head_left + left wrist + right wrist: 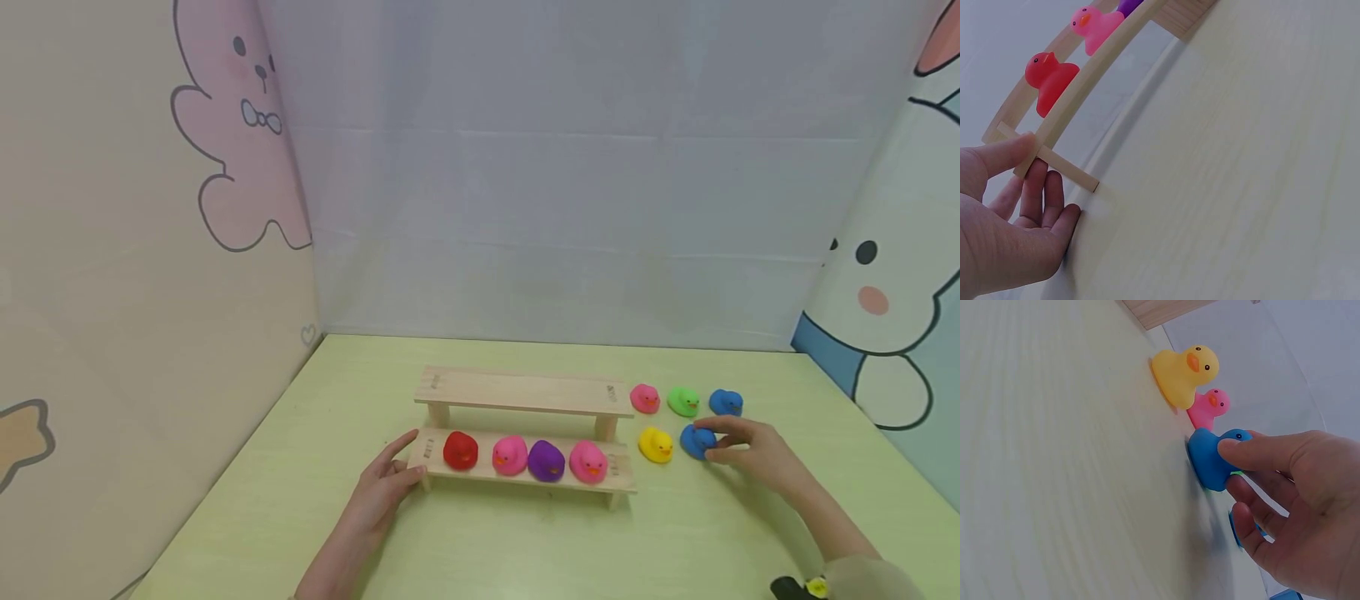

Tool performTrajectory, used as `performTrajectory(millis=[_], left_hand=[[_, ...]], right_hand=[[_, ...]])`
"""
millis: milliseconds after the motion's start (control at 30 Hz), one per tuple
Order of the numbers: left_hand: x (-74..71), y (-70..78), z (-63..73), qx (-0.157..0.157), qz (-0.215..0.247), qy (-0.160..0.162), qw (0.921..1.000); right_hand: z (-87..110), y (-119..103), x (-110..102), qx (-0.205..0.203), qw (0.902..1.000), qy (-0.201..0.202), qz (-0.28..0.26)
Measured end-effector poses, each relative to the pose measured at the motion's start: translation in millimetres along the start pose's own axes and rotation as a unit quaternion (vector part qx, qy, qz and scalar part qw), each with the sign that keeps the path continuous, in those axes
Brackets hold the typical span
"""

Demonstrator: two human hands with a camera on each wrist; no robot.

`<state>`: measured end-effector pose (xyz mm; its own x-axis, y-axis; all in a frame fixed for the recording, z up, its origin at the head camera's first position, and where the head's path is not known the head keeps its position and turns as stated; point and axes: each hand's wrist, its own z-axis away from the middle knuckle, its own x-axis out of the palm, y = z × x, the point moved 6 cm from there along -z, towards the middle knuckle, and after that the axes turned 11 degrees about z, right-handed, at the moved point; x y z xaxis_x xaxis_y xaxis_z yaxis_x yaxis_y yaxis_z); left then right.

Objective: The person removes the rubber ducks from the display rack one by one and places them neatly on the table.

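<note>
My left hand (380, 492) grips the left end of the lower step of a two-tier wooden stand (525, 390), thumb on top and fingers beneath. On that step sit a red rubber duck (461, 450), a pink duck (510, 456), a purple duck (547, 462) and another pink duck (588, 462). To the right of the stand, my right hand (757, 454) pinches a blue rubber duck (1209, 459) by its head between thumb and fingers. The duck's base is at or just above the table; contact is hard to tell.
Beside the held duck stands a yellow duck (656, 445). Behind it are a small pink duck (645, 398), a green duck (683, 402) and a second blue duck (726, 402). A pale curtain (555, 183) hangs behind the table (247, 517). Something dark and yellow shows near the right sleeve (870, 579).
</note>
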<state>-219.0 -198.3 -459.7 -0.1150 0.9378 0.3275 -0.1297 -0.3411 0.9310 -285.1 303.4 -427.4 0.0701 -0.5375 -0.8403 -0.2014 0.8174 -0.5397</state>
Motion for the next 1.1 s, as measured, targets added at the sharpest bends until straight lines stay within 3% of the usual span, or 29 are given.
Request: performTrajectory(millis=[567,1100], left_hand=[[-0.1,-0.2,-1.0,0.009,-0.001,-0.002,1.0],[-1.4,-1.7,-1.9,0.005,-0.002,0.004,1.0]], right_hand=[[2.2,2.1,3.7,0.023,0.9993,-0.028,-0.013],[4.1,0.6,0.8,0.007,0.9995,-0.021,-0.023]])
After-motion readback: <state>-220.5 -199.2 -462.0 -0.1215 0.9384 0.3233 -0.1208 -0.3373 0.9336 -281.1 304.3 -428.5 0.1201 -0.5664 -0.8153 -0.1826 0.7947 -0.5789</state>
